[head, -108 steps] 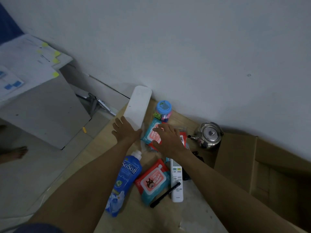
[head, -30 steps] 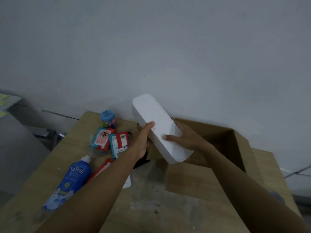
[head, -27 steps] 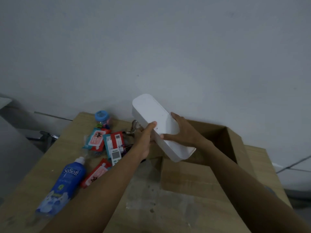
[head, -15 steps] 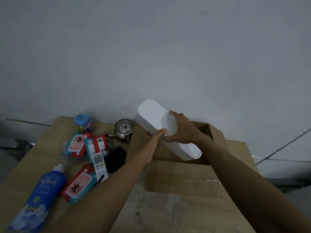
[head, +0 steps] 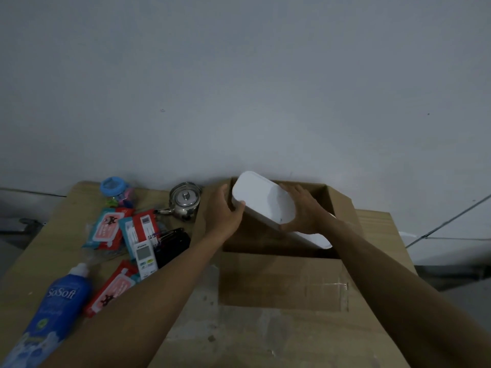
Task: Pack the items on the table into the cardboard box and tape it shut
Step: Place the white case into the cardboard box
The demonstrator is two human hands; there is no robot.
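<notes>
Forearms cover part of the counter (head: 66, 216) and one wipes pack (head: 114, 288). Left hand (head: 224, 215) and right hand (head: 305, 211) both clasp the white container (head: 261, 200) — tilted, its lower end inside the cardboard box (head: 281, 280) — deeper than half a second ago.

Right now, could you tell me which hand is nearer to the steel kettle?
Left. The left hand is beside the kettle, on the white case; the right hand holds the case's other side, farther away.
</notes>
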